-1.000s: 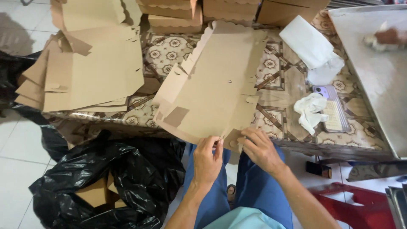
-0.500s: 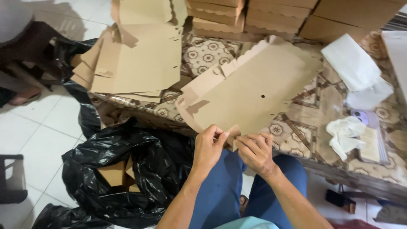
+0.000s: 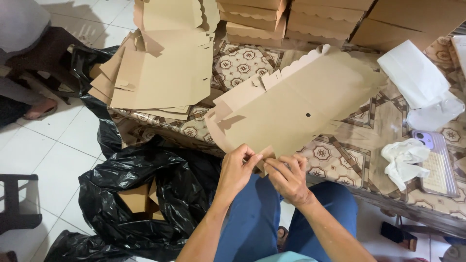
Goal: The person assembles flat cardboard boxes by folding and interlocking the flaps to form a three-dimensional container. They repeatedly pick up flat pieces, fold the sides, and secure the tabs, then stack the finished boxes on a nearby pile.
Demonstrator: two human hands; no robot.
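I see my left hand and right hand both pinching the near flap of the flat brown cardboard box, which rests on the patterned table. Flat cardboard stack left; white packet right.

Tan flat cardboard box, black plastic bag, brown-and-cream medallion-patterned tablecloth, white crumpled cloth, blue trousers

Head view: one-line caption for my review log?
Both hands, left hand and right hand, pinch the near edge of a flat cardboard box blank over a patterned table.
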